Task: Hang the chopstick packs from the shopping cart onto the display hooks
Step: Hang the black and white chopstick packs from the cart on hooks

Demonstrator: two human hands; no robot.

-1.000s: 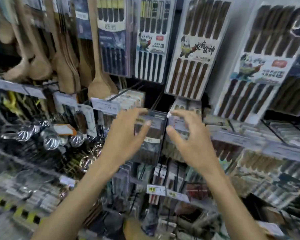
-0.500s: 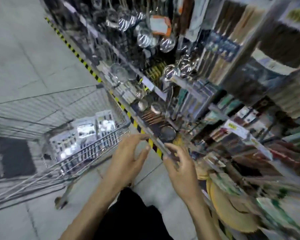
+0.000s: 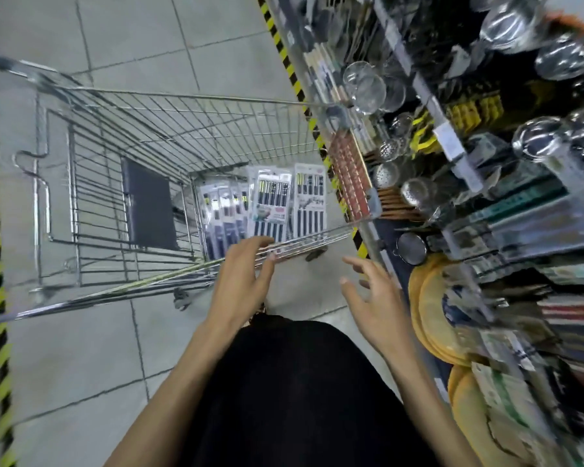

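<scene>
we are holding our left hand (image 3: 240, 274) over the near rim of the shopping cart (image 3: 182, 96), fingers straight and loose, gripping nothing. its fingertips are lying across the top wires, but we cannot tell whether they are touching. our right hand (image 3: 371, 298) is hovering at its 3 o'clock, fingers spread and empty too, above the floor and near the display shelves (image 3: 452, 146) running along the 3 o'clock side.

the chopstick packs (image 3: 273, 203) are sitting in the near corner of the cart, at 12 o'clock from the left hand. several are overlapping, lying or leaning, we cannot tell which.

we are judging them to be light, flat blister cards, stiff along their length. the plastic faces are looking glossy, so they are probably slippery and apt to slide off one another. we are thinking a pinch across one short end, thumb in front and fingers behind, would be holding best, leaving any hang hole free for the hook.
</scene>
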